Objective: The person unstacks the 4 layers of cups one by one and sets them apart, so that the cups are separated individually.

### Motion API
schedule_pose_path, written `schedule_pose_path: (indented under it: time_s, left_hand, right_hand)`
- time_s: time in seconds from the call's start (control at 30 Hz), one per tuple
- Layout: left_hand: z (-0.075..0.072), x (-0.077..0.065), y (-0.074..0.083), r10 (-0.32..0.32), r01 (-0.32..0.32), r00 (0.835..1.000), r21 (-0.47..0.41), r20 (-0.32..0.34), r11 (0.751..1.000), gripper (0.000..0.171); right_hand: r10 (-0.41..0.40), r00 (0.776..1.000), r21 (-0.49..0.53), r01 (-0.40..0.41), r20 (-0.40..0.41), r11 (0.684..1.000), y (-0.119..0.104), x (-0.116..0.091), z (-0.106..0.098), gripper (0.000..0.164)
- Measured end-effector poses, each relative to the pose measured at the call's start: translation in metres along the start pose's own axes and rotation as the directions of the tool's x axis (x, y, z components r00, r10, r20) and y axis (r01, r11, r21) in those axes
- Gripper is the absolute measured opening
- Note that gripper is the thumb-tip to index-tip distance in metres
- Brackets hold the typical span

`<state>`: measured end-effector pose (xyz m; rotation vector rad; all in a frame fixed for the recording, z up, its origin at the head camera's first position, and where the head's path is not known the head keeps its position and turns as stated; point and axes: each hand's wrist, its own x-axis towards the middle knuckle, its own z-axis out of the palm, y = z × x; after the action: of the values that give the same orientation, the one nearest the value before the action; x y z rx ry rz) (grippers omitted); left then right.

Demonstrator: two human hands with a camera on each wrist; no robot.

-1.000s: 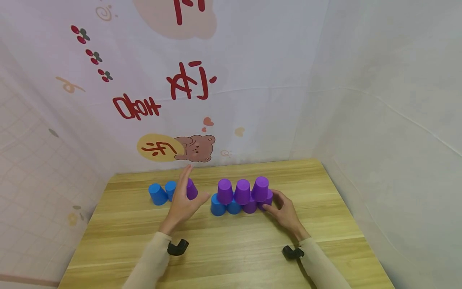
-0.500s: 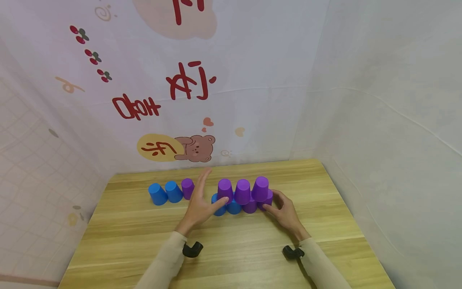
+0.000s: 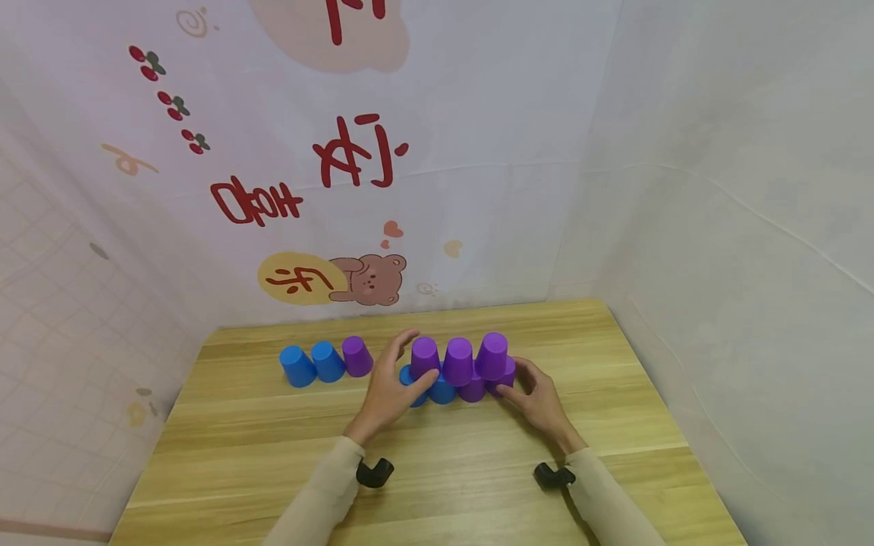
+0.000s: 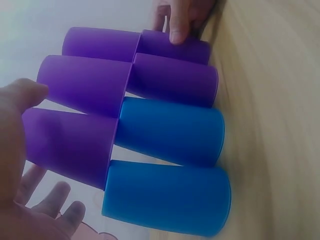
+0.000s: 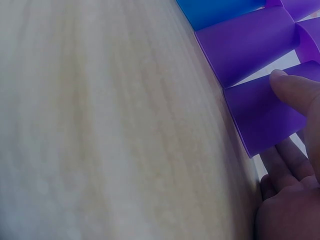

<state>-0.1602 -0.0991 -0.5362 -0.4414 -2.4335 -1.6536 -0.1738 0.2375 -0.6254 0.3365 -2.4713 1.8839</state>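
Upside-down plastic cups stand in two tiers on the table. The bottom row has a left blue cup (image 4: 167,197), another blue cup (image 3: 442,388), a purple cup (image 3: 472,387) and a right-end purple cup (image 5: 265,107). Three purple cups form the upper tier: left (image 3: 425,355), middle (image 3: 459,362) and right (image 3: 492,356). My left hand (image 3: 389,390) is spread around the upper left cup, thumb in front and fingers on its far left side; the fingers look apart from it. My right hand (image 3: 542,402) holds the right-end bottom cup between thumb and fingers.
Left of the stack, two blue cups (image 3: 298,367) (image 3: 328,362) and a purple cup (image 3: 358,356) stand upside down in a row on the wooden table (image 3: 464,478). A white printed cloth (image 3: 492,227) hangs behind the table's back edge.
My left hand has moved right from beside the separate purple cup to the upper left cup of the stack. The right hand stays at the right-end cup.
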Motion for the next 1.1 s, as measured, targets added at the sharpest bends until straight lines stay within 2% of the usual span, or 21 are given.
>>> schedule_pose_path:
  time_s: [0.13,0.4,1.1]
  left_hand:
    - [0.0012,0.0010,-0.0019,0.037,-0.037,0.999,-0.004,-0.010,0.999,0.072]
    - [0.0047,0.0019,-0.0056,0.070,-0.071,0.997,-0.008,-0.041,0.997,0.060]
    - [0.0077,0.0000,-0.0058,0.085,-0.088,0.995,-0.050,-0.059,0.995,0.057]
  right_hand:
    - [0.000,1.000,0.009,0.000,-0.002,1.000,-0.0005,0.0005,0.0003,0.062]
    - [0.006,1.000,-0.012,-0.006,-0.003,1.000,-0.0010,0.0008,0.0000,0.063]
    - [0.001,1.000,0.006,0.000,-0.004,1.000,0.0013,-0.0010,0.0001,0.063]
